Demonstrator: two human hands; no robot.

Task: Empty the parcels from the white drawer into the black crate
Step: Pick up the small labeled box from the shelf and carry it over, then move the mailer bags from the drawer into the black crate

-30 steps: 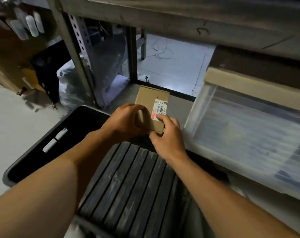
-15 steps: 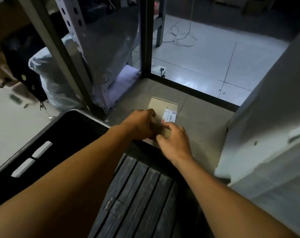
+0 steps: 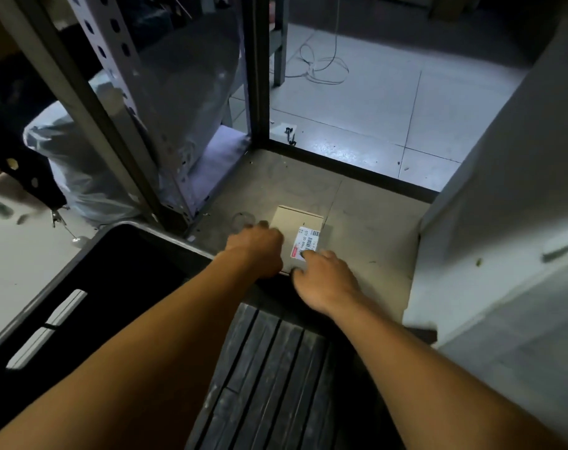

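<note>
Holding: parcel [image 3: 297, 227], a flat cardboard box with a barcode label [image 3: 307, 242], lies on the shelf board [image 3: 373, 235] near its front edge, long axis running away from the person.
Left hand [image 3: 258, 251]: fingers curled over the box's left edge, gripping it.
Right hand [image 3: 324, 277]: fingertips pressed on the near right corner; the curl underneath is hidden.
Key relation: black crate [image 3: 81, 287] sits left of and below the parcel, so the left hand is nearer.
White drawer [image 3: 503, 254]: right of the parcel, apart from it.
</note>
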